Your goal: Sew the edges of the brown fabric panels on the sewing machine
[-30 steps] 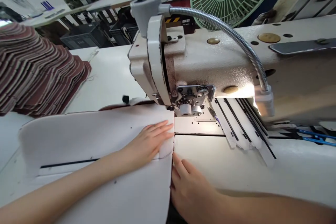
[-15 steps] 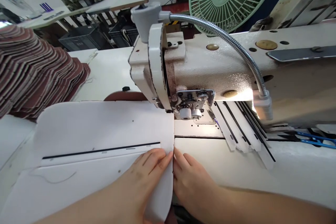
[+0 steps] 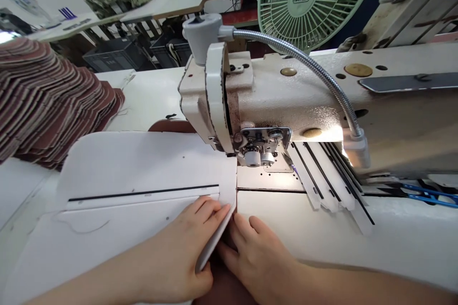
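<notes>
A large white padded panel (image 3: 150, 162) with a black strip (image 3: 143, 192) across it lies left of the sewing machine head (image 3: 250, 150). Its right edge runs under the machine. My left hand (image 3: 186, 243) grips that edge near the front, fingers on top and thumb below, and the edge is lifted there. Beneath shows a reddish-brown fabric layer (image 3: 218, 286). At the lifted edge my right hand (image 3: 257, 252) has its fingers bent and closed on the brown fabric; the fingertips are partly hidden. A loose thread (image 3: 86, 231) lies on the panel.
A tall stack of reddish-brown pieces (image 3: 53, 100) stands at the left. Right of the needle area lie white strips with black lines (image 3: 329, 176) and blue-handled scissors (image 3: 425, 193). A lamp on a flexible neck (image 3: 356, 147) and a green fan (image 3: 315, 5) are above and behind.
My left hand has lifted the panel's front right edge, uncovering the brown layer. The right hand has slid slightly toward me and under the edge. The panel has shifted a little away from me.
</notes>
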`<control>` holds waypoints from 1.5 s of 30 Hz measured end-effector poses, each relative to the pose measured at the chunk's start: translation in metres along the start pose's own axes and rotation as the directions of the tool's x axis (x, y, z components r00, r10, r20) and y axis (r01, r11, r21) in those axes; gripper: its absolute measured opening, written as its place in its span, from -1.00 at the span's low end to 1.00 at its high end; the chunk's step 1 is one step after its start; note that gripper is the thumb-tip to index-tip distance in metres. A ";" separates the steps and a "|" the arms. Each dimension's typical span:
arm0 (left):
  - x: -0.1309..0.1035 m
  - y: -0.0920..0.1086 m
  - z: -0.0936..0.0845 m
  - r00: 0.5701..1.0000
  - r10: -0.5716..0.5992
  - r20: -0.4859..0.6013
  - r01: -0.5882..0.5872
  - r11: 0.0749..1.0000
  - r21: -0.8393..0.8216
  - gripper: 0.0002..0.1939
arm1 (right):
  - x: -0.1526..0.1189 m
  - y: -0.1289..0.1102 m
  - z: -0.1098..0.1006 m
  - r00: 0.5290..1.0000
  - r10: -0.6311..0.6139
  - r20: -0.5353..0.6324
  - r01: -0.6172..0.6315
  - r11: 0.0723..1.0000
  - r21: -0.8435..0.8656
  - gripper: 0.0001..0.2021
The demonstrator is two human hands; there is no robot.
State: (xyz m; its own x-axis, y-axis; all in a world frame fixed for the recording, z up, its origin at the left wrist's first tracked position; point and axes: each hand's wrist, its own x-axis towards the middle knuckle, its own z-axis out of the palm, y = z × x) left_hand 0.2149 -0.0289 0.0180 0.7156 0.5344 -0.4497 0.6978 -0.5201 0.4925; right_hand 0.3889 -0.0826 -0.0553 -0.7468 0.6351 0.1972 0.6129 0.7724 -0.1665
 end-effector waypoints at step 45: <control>0.044 -0.032 -0.026 0.989 0.046 -0.143 -0.011 0.971 0.238 -0.52 | 0.017 0.059 -0.011 0.993 -0.022 0.120 0.019 1.000 0.019 -0.57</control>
State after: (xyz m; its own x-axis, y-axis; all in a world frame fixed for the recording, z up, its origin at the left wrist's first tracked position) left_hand 0.2235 0.0291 0.0018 0.7356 0.5997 -0.3151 0.6769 -0.6697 0.3055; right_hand 0.4156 -0.0266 -0.0507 -0.7855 0.6133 0.0831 0.5933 0.7844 -0.1809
